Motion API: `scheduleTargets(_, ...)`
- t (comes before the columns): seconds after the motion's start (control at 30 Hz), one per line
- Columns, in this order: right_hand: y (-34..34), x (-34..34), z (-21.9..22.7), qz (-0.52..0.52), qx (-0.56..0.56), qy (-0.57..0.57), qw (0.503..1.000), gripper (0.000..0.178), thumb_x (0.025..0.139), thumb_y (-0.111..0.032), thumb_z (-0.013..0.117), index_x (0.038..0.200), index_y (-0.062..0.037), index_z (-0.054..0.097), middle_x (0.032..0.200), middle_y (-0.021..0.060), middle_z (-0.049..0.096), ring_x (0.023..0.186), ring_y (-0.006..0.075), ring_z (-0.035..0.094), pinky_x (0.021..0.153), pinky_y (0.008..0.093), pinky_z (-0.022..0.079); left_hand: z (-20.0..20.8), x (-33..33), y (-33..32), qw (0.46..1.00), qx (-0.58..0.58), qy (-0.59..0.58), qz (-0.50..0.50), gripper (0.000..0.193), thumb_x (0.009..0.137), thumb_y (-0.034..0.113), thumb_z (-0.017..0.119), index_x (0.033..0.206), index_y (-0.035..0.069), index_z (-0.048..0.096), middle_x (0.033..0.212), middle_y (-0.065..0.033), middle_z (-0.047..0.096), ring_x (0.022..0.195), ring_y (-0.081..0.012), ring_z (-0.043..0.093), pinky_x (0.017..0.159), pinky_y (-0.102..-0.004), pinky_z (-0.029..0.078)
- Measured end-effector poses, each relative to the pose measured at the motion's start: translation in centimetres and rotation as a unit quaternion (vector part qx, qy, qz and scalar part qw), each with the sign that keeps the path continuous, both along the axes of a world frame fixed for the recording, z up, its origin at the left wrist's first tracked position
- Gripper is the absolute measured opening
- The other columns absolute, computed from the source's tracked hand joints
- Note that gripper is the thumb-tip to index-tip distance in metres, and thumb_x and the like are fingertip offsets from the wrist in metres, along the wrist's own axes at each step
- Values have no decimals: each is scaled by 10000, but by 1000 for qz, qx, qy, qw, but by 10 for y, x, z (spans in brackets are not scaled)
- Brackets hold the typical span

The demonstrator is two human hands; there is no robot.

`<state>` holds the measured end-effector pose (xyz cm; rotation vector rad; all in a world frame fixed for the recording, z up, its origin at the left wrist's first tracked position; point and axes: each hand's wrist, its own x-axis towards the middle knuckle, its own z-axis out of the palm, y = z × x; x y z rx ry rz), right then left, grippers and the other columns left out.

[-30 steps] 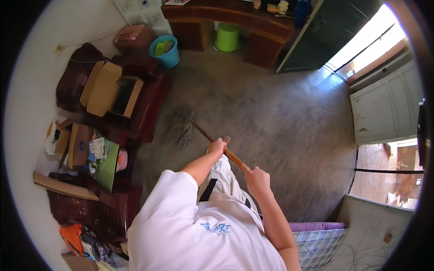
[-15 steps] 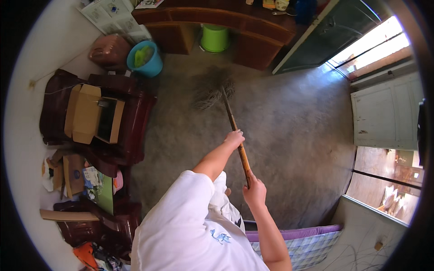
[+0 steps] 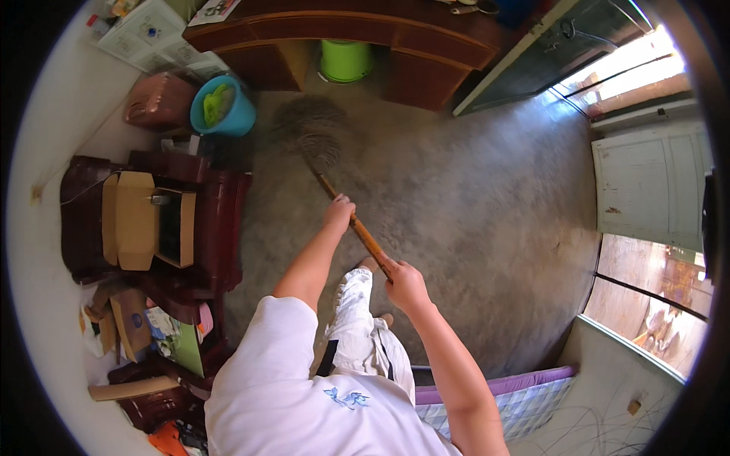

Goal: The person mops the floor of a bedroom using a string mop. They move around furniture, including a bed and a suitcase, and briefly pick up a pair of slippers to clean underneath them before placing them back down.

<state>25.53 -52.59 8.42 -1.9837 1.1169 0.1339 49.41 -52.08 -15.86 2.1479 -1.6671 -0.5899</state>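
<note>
A mop (image 3: 366,237) with a long wooden handle slants from my body toward the far left. Its dark stringy head (image 3: 319,144) lies on the grey concrete floor, short of the desk. Partway down the shaft, my left hand (image 3: 340,212) is wrapped round the wood. My right hand (image 3: 406,286) grips the upper end, nearer my body. Both hands are closed on the handle, with a bare stretch of wood between them.
A wooden desk (image 3: 319,30) stands ahead with a green bucket (image 3: 344,62) beneath it. On the left are a blue bin (image 3: 237,114) and a dark red armchair (image 3: 217,220) holding an open cardboard box (image 3: 129,220). A dark door (image 3: 563,53) stands ajar at the far right.
The mop head has swung left across the floor, and the handle now leans further left. Both hands have moved left with it, still gripping. My legs show more.
</note>
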Motion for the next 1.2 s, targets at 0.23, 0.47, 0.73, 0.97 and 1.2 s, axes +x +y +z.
scheduleTargets(0.23,-2,-63,15,12,20,98,995,712,722,-24,589,1360,-322,481,859,132,595,817,314,623,727,410,510,11,-69,14,968,100,171,152,95,726,136,557,734,43,542,904,-125,527,925,-315,522,769,-409,451)
scheduleTargets(0.47,-27,-187,45,-30,-106,108,988,571,733,-49,640,1244,-300,599,759,87,591,728,286,619,655,395,507,29,-204,-32,940,75,237,233,142,714,169,563,700,53,482,752,-103,508,704,-253,522,646,-368,425)
scheduleTargets(0.73,-32,-353,90,-132,-147,113,974,567,719,-20,634,1222,-280,610,773,82,571,732,270,606,653,389,491,62,-398,-97,937,106,297,149,151,740,202,568,749,53,544,841,-116,536,825,-260,549,727,-370,444)
scheduleTargets(0.97,20,-489,113,-257,-92,195,942,662,702,11,611,1279,-307,550,797,115,565,739,304,606,655,419,491,75,-590,-104,967,54,157,-195,51,760,143,597,786,108,625,1020,-106,519,982,-297,542,816,-393,477)
scheduleTargets(1.2,53,-510,108,-388,-5,179,904,715,707,-37,649,1383,-149,444,845,189,578,779,360,611,715,441,505,77,-677,-122,885,52,108,-451,47,723,133,610,756,102,599,935,-90,534,951,-272,563,781,-381,479)
